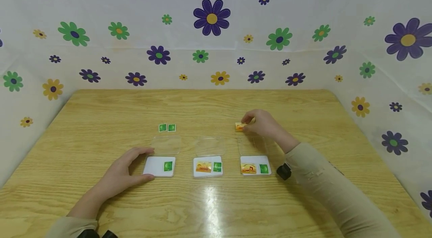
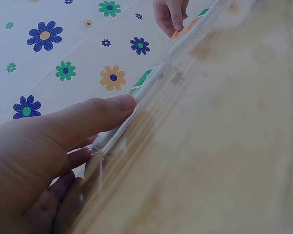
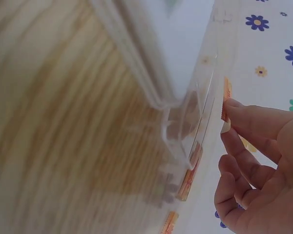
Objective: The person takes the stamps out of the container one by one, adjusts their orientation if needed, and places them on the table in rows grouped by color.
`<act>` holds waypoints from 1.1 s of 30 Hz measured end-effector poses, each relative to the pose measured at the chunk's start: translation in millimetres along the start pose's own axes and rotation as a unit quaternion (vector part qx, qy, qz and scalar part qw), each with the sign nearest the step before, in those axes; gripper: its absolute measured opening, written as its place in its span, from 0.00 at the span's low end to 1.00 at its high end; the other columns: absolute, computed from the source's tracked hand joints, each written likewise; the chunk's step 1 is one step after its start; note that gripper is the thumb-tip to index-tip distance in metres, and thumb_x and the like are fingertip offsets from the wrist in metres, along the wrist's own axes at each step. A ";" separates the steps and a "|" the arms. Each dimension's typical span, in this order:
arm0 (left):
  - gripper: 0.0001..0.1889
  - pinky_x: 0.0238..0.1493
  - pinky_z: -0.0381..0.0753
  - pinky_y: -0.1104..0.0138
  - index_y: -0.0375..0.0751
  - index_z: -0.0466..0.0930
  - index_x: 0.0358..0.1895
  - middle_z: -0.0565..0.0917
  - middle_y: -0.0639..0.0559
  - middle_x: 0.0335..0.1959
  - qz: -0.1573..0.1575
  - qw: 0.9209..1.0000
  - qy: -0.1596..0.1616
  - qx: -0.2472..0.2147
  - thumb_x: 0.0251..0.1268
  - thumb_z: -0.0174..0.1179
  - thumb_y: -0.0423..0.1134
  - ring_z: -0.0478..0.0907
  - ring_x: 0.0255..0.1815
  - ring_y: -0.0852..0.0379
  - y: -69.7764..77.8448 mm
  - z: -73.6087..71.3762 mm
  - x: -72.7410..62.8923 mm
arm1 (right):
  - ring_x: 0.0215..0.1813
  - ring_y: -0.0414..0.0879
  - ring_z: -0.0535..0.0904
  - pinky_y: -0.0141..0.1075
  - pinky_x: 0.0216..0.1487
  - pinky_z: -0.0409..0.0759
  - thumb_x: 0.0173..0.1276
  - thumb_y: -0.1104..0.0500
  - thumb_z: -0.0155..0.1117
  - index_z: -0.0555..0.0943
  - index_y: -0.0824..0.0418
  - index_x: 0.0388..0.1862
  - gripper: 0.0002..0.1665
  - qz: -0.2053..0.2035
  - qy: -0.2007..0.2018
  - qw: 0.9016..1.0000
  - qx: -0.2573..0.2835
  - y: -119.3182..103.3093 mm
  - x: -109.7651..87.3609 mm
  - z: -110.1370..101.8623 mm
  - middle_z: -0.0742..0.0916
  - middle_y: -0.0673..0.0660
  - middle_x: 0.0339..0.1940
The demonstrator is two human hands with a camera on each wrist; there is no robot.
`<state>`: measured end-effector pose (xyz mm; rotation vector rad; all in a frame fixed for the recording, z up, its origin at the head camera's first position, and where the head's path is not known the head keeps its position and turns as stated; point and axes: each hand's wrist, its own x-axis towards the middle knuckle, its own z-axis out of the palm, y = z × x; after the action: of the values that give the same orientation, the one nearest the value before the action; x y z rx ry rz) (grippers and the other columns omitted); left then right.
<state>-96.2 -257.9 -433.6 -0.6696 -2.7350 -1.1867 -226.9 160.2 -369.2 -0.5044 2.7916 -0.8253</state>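
My left hand [image 1: 123,170] holds the left plastic case [image 1: 153,166], thumb on its near edge and fingers by the hinge. A green stamp [image 1: 168,166] lies on the right part of that case's white base. The case's clear lid [image 1: 167,145] is folded back on the table. Behind the right case [image 1: 253,158], my right hand [image 1: 264,123] pinches an orange stamp [image 3: 227,95] between thumb and index finger. In the right wrist view, more orange pieces [image 3: 190,178] appear below that hand; the head view does not show them clearly.
The middle case [image 1: 207,175] and the right case each hold an orange and a green stamp, lids folded back. Two green stamps [image 1: 167,128] lie behind the left case. A flowered cloth [image 1: 179,42] bounds the wooden table [image 1: 118,110] at back and sides.
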 end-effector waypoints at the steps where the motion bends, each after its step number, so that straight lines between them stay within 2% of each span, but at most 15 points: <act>1: 0.36 0.61 0.55 0.83 0.43 0.72 0.61 0.77 0.58 0.55 -0.001 1.000 0.000 -0.001 0.46 0.75 0.47 0.68 0.61 0.60 0.2 0.0 0.0 | 0.45 0.52 0.77 0.45 0.49 0.76 0.62 0.63 0.68 0.83 0.64 0.43 0.11 0.001 0.000 1.000 -0.002 1.2 0.0 -0.4 0.84 0.58 0.41; 12: 0.37 0.62 0.54 0.84 0.44 0.71 0.62 0.77 0.58 0.56 -0.002 1.000 -0.003 0.002 0.46 0.74 0.48 0.68 0.61 0.60 -0.8 0.1 -0.9 | 0.44 0.52 0.78 0.47 0.49 0.76 0.62 0.64 0.67 0.83 0.67 0.40 0.09 -0.020 -0.004 1.000 -0.015 9.4 -0.2 -4.5 0.84 0.58 0.38; 33: 0.37 0.62 0.55 0.83 0.46 0.72 0.62 0.77 0.60 0.55 0.001 1.000 0.003 0.010 0.45 0.74 0.50 0.68 0.61 0.59 -2.1 0.9 -1.5 | 0.45 0.53 0.79 0.48 0.51 0.76 0.62 0.62 0.68 0.84 0.66 0.40 0.09 -0.018 -0.009 0.999 -0.025 14.6 2.2 -1.9 0.85 0.58 0.38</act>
<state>-95.7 -259.1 -436.0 -0.6662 -2.7374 -1.1569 -233.4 171.8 -375.8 -0.5682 2.8003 -0.7546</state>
